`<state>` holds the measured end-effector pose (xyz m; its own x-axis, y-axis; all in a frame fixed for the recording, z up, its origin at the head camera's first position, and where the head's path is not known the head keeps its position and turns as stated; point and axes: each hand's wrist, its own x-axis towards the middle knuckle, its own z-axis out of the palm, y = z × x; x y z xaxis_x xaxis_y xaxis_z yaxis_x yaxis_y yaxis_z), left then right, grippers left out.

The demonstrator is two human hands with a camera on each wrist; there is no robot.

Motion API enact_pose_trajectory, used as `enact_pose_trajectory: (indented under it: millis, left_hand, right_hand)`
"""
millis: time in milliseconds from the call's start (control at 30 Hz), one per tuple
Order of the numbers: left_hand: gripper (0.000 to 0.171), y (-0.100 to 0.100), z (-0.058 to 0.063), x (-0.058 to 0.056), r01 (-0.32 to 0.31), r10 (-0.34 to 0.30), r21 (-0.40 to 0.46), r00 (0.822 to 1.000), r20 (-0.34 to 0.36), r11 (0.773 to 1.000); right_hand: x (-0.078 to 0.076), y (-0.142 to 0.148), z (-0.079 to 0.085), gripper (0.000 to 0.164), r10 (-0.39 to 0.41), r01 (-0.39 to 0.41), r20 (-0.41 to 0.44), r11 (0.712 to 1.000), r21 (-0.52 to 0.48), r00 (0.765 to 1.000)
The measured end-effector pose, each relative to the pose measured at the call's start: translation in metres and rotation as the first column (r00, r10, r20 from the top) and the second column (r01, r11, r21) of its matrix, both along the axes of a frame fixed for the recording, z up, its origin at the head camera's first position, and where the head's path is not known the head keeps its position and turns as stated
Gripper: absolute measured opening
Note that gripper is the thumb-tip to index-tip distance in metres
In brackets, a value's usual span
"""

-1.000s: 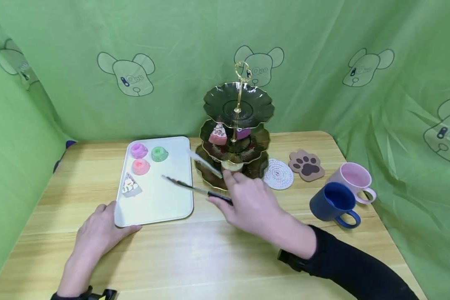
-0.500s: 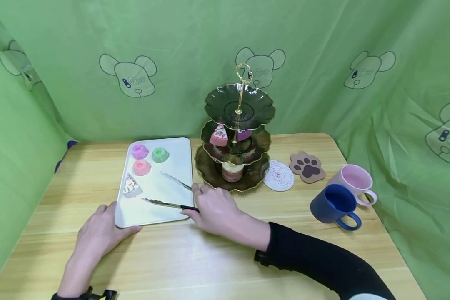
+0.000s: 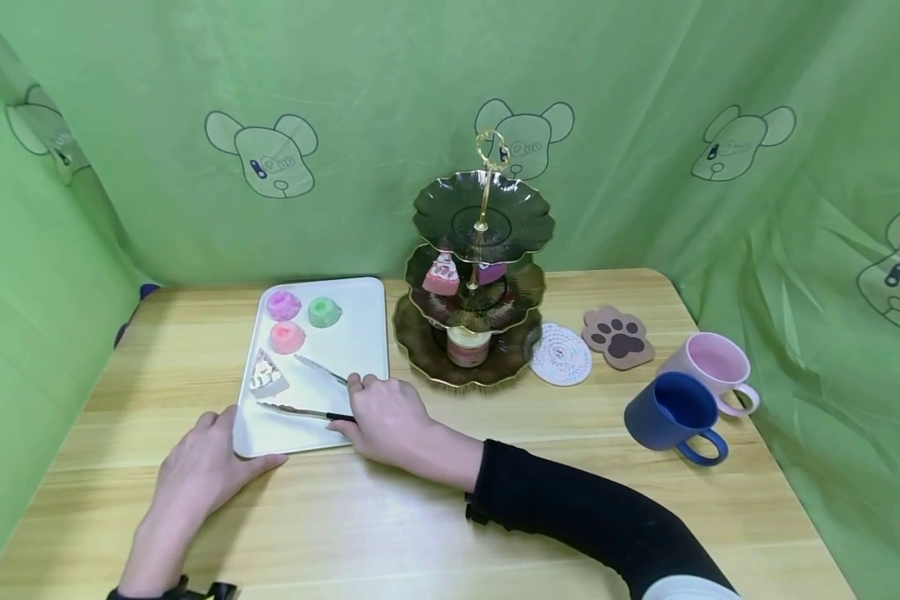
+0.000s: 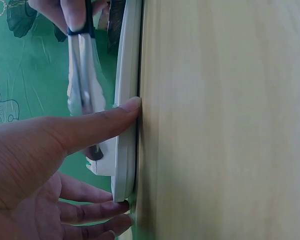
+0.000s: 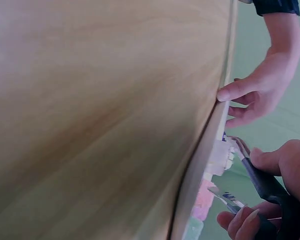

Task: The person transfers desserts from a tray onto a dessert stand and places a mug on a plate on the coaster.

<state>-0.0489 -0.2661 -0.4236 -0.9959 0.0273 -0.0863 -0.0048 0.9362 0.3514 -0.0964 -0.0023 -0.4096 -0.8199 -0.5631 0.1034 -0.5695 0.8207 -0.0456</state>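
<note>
My left hand (image 3: pixel 202 467) holds the near left corner of the white tray (image 3: pixel 360 317), thumb along the front edge and fingers at the left side. My right hand (image 3: pixel 393 417) grips a pair of tongs (image 3: pixel 307 412) over the tray. The tong arms are spread, their tips near the white-topped toy cake slice (image 3: pixel 267 375); contact cannot be told. In the right wrist view the tongs' dark handles (image 5: pixel 265 182) lie in the fingers. Behind the slice on the tray sit small pink (image 3: pixel 287 337), purple (image 3: pixel 283 306) and green (image 3: pixel 324 312) ring-shaped cakes.
A dark three-tier stand (image 3: pixel 521 225) bears a red cake slice (image 3: pixel 441 275) and a purple piece (image 3: pixel 491 272) midway, and a round layered cake (image 3: pixel 468 347) below. Rightward lie a round coaster (image 3: pixel 561 354), a paw coaster (image 3: pixel 618 337), a blue mug (image 3: pixel 652 421) and a pink mug (image 3: pixel 720 358).
My right hand has moved left from the stand to the tray with the tongs. The round layered cake now shows fully on the bottom tier. My left hand has stayed at the tray's corner.
</note>
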Motion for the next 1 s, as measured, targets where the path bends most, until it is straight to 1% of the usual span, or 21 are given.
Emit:
enact_pose_trajectory:
  millis: [300, 367, 467, 567, 633, 867, 1000]
  left_hand:
    - [0.096, 0.0, 0.001, -0.001, -0.001, 0.001, -0.008, 1.0, 0.006, 1.0]
    - [0.097, 0.0, 0.001, -0.001, -0.001, 0.001, -0.006, 1.0, 0.008, 1.0]
    - [0.097, 0.001, 0.001, -0.001, -0.002, 0.002, -0.004, 1.0, 0.008, 1.0]
    - [0.098, 0.001, 0.0, -0.001, -0.004, 0.004, -0.005, 1.0, 0.007, 1.0]
    - [0.098, 0.001, 0.0, -0.001, -0.005, 0.005, -0.005, 1.0, 0.007, 1.0]
    - [0.099, 0.001, 0.0, -0.001, -0.005, 0.006, -0.007, 1.0, 0.011, 1.0]
    - [0.099, 0.0, 0.001, -0.001, -0.008, 0.008, -0.009, 1.0, 0.014, 1.0]
  right_hand:
    - [-0.009, -0.023, -0.009, 0.071, -0.016, 0.017, -0.023, 0.999, 0.033, 1.0]
    - [-0.009, -0.027, -0.01, 0.068, -0.025, 0.026, -0.018, 0.999, 0.046, 1.0]
    - [-0.009, -0.031, -0.011, 0.061, -0.034, 0.035, -0.014, 0.998, 0.06, 0.999]
    - [-0.008, -0.033, -0.011, 0.053, -0.032, 0.034, -0.028, 0.997, 0.071, 0.999]
    - [-0.009, -0.034, -0.01, 0.051, -0.027, 0.031, -0.044, 0.996, 0.08, 0.999]
    - [-0.012, -0.034, -0.007, 0.055, -0.012, 0.021, -0.08, 0.993, 0.115, 0.997]
    - [-0.014, -0.032, -0.004, 0.052, -0.005, 0.013, -0.063, 0.992, 0.124, 0.998]
